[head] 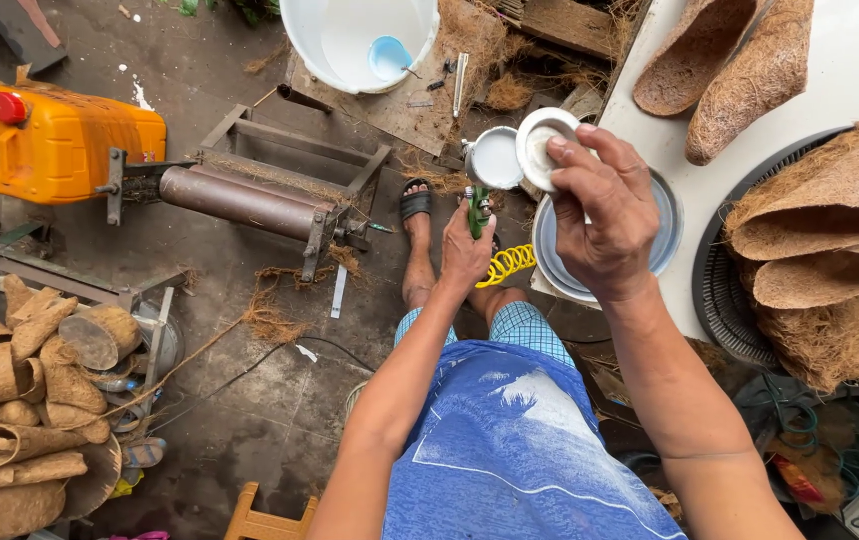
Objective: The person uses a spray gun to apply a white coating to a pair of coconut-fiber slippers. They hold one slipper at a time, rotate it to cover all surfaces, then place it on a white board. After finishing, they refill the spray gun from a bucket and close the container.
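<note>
We see the left hand [464,255] wrapped around a green-handled spray gun [479,205], its open metal cup [496,158] above the fingers. Right hand [605,215] fingertips pinch the round metal lid [542,146] beside the cup.

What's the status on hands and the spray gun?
Left hand gripping green spray gun, cup open. Right hand holding round lid beside cup. Yellow coiled hose hangs below; nothing between them.
</note>
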